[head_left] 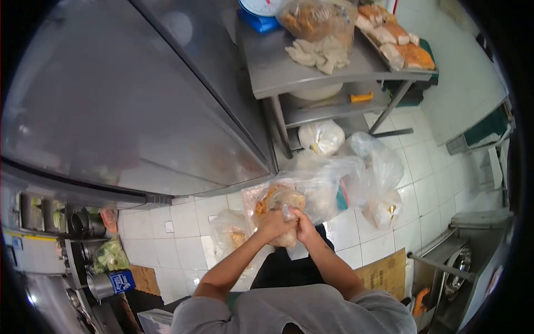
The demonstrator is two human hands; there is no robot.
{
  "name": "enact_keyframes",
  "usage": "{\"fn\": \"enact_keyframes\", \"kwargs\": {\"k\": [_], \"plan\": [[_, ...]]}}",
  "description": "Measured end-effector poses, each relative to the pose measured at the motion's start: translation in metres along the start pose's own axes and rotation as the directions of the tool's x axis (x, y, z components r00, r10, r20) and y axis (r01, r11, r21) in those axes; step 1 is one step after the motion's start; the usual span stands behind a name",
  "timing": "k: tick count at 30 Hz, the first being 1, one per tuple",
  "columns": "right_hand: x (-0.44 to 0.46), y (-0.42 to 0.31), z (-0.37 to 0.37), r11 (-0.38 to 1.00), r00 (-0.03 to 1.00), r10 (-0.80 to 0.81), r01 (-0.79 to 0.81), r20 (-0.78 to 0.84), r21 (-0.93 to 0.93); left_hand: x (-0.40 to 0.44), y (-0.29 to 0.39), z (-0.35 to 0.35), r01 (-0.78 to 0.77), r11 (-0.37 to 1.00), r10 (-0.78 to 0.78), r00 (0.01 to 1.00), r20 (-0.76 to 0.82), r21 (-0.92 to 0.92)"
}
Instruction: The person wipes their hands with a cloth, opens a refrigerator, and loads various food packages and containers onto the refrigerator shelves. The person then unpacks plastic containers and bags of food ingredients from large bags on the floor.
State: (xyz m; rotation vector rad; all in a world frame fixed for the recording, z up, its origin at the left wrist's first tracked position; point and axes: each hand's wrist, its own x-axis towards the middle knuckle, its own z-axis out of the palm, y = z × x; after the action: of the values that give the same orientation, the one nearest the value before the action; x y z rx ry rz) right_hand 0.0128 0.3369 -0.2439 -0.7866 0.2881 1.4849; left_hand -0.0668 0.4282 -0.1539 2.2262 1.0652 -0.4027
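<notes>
Both hands are closed at the gathered neck of a clear plastic bag [290, 199] filled with pale brownish food, whose exact kind I cannot make out. My left hand [275, 224] grips it from the left, and my right hand [303, 227] pinches the twisted plastic from the right. Part of the bag bulges out below my fingers. Just beyond it, on the floor, a pinkish crate [250, 196] lined with plastic holds orange-coloured food, partly hidden by the bag. Another clear bag [225, 228] with some orange food lies to the left.
Several filled plastic bags [384, 209] stand on the tiled floor to the right. Ahead is a steel table [267, 78] with a cloth [320, 54], a scale [260, 6] and a tray of orange-and-white slabs [409, 53]. A large steel fridge [122, 94] fills the left side. Flattened cardboard [384, 275] lies at right.
</notes>
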Motion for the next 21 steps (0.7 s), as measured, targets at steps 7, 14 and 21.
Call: {"fn": "enact_keyframes", "kwargs": {"k": [7,14,21], "plan": [[-0.055,-0.094,0.043,0.993,0.990,0.113,-0.116,0.088,0.032,-0.121,0.111,-0.300,-0.197,0.922,0.341,0.000,-0.940,0.334],[-0.069,-0.155,0.043,0.996,0.981,-0.063,0.073,0.184,-0.049,-0.167,0.166,-0.497,-0.393,0.916,-0.084,-0.373,-0.924,0.076],[-0.088,-0.163,0.032,0.993,0.976,-0.085,0.068,0.199,0.092,-0.190,0.159,-0.492,-0.659,0.752,-0.077,-0.135,-0.988,0.032]]}}
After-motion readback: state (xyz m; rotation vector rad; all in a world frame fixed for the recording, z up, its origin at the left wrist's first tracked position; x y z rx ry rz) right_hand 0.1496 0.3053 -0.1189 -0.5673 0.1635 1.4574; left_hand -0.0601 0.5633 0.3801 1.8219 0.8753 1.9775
